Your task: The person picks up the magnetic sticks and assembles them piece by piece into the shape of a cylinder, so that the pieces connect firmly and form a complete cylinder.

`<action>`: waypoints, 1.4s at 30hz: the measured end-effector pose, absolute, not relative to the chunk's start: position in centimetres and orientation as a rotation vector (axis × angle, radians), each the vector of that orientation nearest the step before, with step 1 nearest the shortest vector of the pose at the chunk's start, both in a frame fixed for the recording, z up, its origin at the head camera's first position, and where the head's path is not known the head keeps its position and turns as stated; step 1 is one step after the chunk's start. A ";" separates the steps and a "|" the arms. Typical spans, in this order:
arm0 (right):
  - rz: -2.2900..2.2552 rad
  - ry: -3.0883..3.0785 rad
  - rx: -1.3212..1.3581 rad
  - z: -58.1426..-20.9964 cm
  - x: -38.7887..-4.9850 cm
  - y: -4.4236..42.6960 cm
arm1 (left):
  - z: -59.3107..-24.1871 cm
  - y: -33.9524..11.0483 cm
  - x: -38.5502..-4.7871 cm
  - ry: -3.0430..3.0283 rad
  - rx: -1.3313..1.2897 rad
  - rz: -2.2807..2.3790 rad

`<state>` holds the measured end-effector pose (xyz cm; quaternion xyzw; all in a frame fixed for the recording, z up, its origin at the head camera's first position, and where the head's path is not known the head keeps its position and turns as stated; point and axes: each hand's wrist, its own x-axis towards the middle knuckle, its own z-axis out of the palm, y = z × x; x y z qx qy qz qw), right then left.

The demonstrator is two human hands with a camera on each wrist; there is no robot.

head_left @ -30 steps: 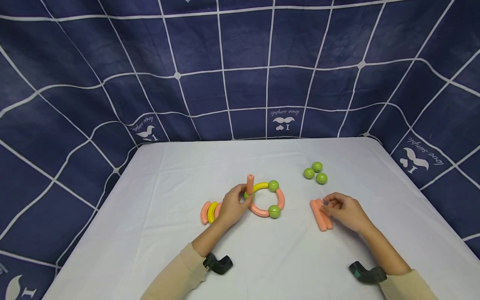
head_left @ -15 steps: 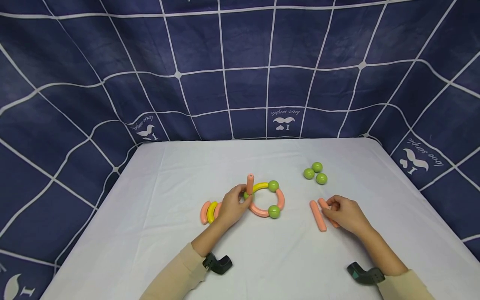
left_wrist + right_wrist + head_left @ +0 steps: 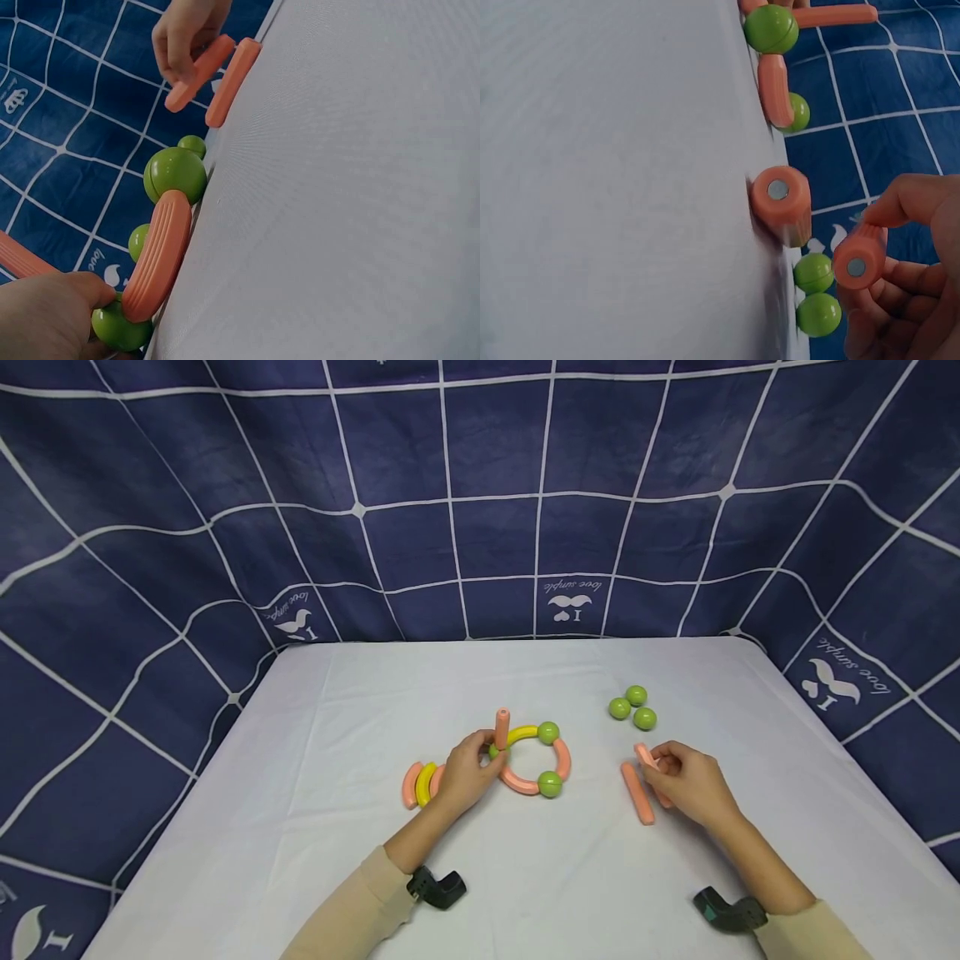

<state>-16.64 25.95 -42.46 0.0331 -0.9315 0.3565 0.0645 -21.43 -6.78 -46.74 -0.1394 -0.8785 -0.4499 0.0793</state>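
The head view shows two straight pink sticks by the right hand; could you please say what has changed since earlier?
The right hand has taken hold of the right pink stick, drawn it rightward from the left pink stick and lifted it off the table. The left hand, ring, upright stick and loose green balls have stayed put.

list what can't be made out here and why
Head view: ring's leftmost green ball, partly covered by left hand.
Head view: rightmost loose curved pink piece, partly behind that hand.
Head view: middle of held pink stick, behind right hand.
Left wrist view: upright pink stick, cut off by picture's left edge.
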 end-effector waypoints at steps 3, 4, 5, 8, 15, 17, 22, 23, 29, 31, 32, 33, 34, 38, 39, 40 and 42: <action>1.130 -2.793 0.130 -42.1 -16.7 25.5 | -46.8 -6.8 -21.4 -2.636 -0.413 -1.343; 1.150 -2.787 0.138 -42.0 -16.8 25.4 | -46.8 -6.8 -21.4 -2.637 -0.414 -1.341; 1.163 -2.781 0.146 -41.9 -16.9 25.2 | -46.8 -6.8 -21.4 -2.637 -0.414 -1.339; 1.201 -2.766 0.178 -41.6 -17.1 24.7 | -46.8 -6.8 -21.4 -2.638 -0.414 -1.335; 1.320 -2.720 0.267 -40.9 -17.7 22.7 | -46.7 -6.8 -21.3 -2.641 -0.424 -1.327; 1.345 -2.711 0.287 -40.8 -17.8 22.1 | -46.7 -6.8 -21.3 -2.643 -0.426 -1.327; 1.386 -2.656 0.353 -40.7 -18.0 20.5 | -46.5 -6.8 -21.2 -2.637 -0.444 -1.322; 1.398 -2.640 0.371 -40.6 -18.1 20.2 | -46.4 -6.8 -21.2 -2.635 -0.447 -1.319; 1.505 -2.571 0.474 -40.5 -18.2 19.0 | -46.3 -6.7 -21.2 -2.623 -0.442 -1.318; 1.545 -2.562 0.503 -40.4 -18.2 18.6 | -46.3 -6.7 -21.3 -2.626 -0.439 -1.312; 1.561 -2.559 0.518 -40.3 -18.2 18.4 | -46.4 -6.7 -21.3 -2.628 -0.437 -1.307; 1.576 -2.558 0.532 -40.3 -18.2 18.2 | -46.4 -6.7 -21.3 -2.631 -0.436 -1.300; 1.585 -2.557 0.545 -40.2 -18.2 18.0 | -46.4 -6.7 -21.3 -2.634 -0.435 -1.296; 1.593 -2.564 0.572 -40.0 -18.2 17.1 | -46.5 -6.7 -21.4 -2.636 -0.434 -1.297; 1.595 -2.564 0.572 -40.0 -18.2 16.9 | -46.5 -6.7 -21.4 -2.634 -0.437 -1.300; 1.596 -2.560 0.573 -40.0 -18.2 16.8 | -46.5 -6.7 -21.4 -2.632 -0.440 -1.305; 1.599 -2.549 0.579 -40.1 -18.2 16.5 | -46.5 -6.7 -21.4 -2.632 -0.444 -1.312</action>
